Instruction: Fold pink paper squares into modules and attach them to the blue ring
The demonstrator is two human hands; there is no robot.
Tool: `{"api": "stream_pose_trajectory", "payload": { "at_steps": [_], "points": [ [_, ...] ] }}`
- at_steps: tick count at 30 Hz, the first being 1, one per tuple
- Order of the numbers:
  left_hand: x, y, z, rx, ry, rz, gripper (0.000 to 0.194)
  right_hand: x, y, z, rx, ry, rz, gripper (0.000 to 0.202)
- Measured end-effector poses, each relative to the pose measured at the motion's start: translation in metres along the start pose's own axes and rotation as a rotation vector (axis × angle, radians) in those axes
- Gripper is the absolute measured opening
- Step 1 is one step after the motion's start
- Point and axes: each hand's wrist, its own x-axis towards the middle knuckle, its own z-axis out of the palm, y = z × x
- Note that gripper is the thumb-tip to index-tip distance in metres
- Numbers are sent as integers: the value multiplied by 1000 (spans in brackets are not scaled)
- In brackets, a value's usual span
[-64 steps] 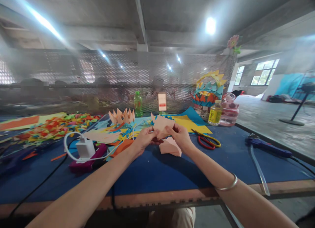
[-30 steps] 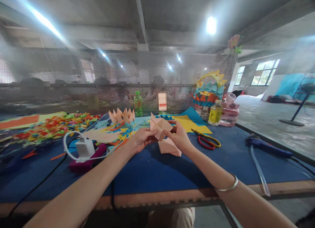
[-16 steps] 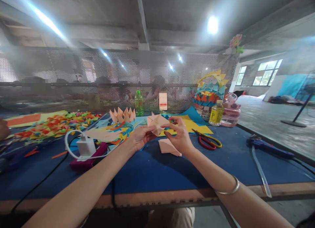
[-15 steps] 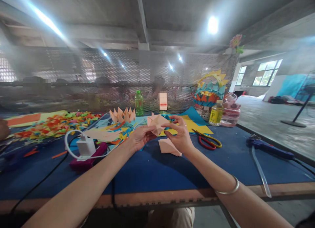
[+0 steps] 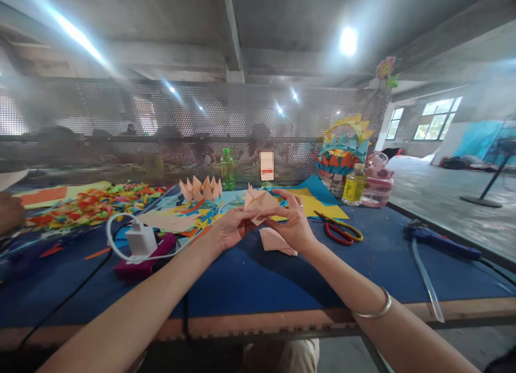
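Between my hands is a peach piece of folded paper (image 5: 258, 200) with creases and pointed corners, raised above the blue table. My left hand (image 5: 236, 227) pinches its lower left part between thumb and fingers. My right hand (image 5: 293, 220) grips its lower right edge with the thumb and a finger, the other fingers arched above. Just below lies a small stack of peach paper (image 5: 277, 241) on the tabletop. Behind my left hand stands a ring of peach folded paper points (image 5: 200, 189).
To the right are scissors (image 5: 341, 230), a blue glue gun (image 5: 443, 243), a yellow-labelled bottle (image 5: 355, 186) and a pink bottle (image 5: 378, 187). A white charger (image 5: 140, 239) sits in a purple power strip at left, near heaped paper pieces (image 5: 97, 203). Another person's hand (image 5: 8, 214) shows far left.
My right thumb and finger have closed onto the lower edge of the folded paper, which has turned slightly. At far left, the other person's hand now holds up a pale sheet.
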Motion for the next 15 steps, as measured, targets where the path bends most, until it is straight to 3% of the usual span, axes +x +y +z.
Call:
{"api": "stream_pose_trajectory", "payload": {
  "at_steps": [6, 11, 15],
  "points": [
    [2, -1, -1, -29, 2, 26, 22, 0, 0, 2, 5, 36, 28, 8],
    [-2, -1, 3, -40, 3, 30, 21, 0, -1, 1, -1, -11, -5, 25],
    [-3, -1, 4, -42, 7, 27, 19, -1, 1, 1, -13, -24, -26, 23]
  ]
}}
